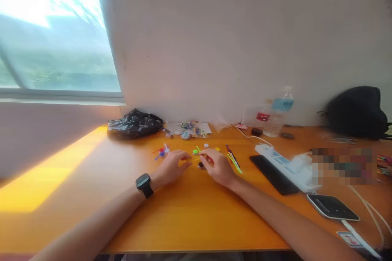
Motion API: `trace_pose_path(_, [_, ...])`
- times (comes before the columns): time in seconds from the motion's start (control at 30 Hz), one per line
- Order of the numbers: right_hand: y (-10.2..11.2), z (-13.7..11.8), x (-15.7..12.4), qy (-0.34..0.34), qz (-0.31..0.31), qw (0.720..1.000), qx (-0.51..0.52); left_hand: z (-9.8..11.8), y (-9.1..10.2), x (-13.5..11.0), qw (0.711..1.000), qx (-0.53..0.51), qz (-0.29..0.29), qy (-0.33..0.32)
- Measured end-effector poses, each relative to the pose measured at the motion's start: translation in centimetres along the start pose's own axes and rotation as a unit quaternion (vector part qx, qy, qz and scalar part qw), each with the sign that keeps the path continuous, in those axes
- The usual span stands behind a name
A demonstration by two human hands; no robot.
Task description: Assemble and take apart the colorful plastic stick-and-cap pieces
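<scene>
My left hand [175, 166], with a black watch [144, 184] on its wrist, hovers low over the table; thumb and forefinger are apart with nothing clear between them. Thumb and forefinger of my right hand [218, 166] are pinched together beside a thin green stick [198, 149] and a green round piece [195, 152]; whatever they grip is too small to make out. A black round piece [200, 164] lies under the right thumb. Nearby are a white round piece [206, 145] and a yellow one [217, 149]. A red round piece is partly hidden by my right hand.
Red, blue and white stick pieces [162, 153] lie left; loose green and dark sticks [234, 159] lie right. Behind are a black plastic bag [134, 124] and a water bottle [277, 114]. A black phone-like slab [272, 174], power strip [284, 165] and white-edged device [332, 206] stand right.
</scene>
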State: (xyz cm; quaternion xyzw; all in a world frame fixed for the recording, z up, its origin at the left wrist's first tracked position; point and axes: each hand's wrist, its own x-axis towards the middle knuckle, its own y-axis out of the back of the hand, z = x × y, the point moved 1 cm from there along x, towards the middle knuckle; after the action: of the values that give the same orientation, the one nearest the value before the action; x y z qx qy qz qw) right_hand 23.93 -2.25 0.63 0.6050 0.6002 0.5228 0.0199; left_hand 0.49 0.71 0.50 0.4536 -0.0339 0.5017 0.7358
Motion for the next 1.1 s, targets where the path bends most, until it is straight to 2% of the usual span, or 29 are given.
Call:
trace_pose_path(0.07, [0.4, 0.7, 0.4, 0.015, 0.006, 1.0, -0.026, -0.2, 0.3, 0.2, 1.0, 0.003, 0.007, 0.022])
trace_pose_path(0.2, [0.6, 2.4, 0.7, 0.021, -0.038, 0.997, -0.066, -0.7, 1.0, 0.7, 0.998, 0.025, 0.021, 0.045])
trace_pose_path(0.4, [-0.5, 2.7, 0.3, 0.026, -0.109, 0.988, -0.102, -2.0, 2.5, 0.8, 0.984, 0.144, 0.019, 0.107])
trace_pose_path(0.47, [-0.7, 2.6, 0.3, 0.023, -0.128, 0.986, -0.108, -2.4, 2.6, 0.8, 0.978, 0.185, 0.013, 0.096])
trace_pose_path(0.53, [-0.9, 2.6, 0.3, 0.025, -0.138, 0.985, -0.104, -2.4, 2.1, 0.8, 0.974, 0.22, 0.029, 0.052])
trace_pose_path(0.6, [-0.9, 2.6, 0.3, 0.034, -0.13, 0.987, -0.093, -2.0, 1.0, 0.9, 0.972, 0.23, 0.05, 0.007])
trace_pose_path(0.7, [-1.0, 2.6, 0.4, 0.059, -0.109, 0.99, -0.071, -1.0, -1.2, 0.8, 0.977, 0.195, -0.027, -0.08])
trace_pose_path(0.8, [-1.2, 2.5, 0.6, 0.078, -0.098, 0.991, -0.045, -0.3, -2.5, 0.7, 0.977, 0.156, -0.092, -0.116])
trace_pose_path(0.9, [-1.2, 2.1, 0.6, 0.064, -0.094, 0.993, -0.043, -0.3, -2.6, 0.6, 0.977, 0.137, -0.112, -0.117])
trace_pose_path(1.0, [-0.8, 1.5, 0.8, 0.025, -0.072, 0.996, -0.037, -0.8, -2.5, 0.7, 0.985, 0.115, -0.089, -0.097])
trace_pose_path(1.1, [-0.2, 1.1, 0.9, 0.003, -0.03, 1.0, 0.011, -1.5, -2.5, 0.8, 0.994, 0.076, -0.051, -0.052])
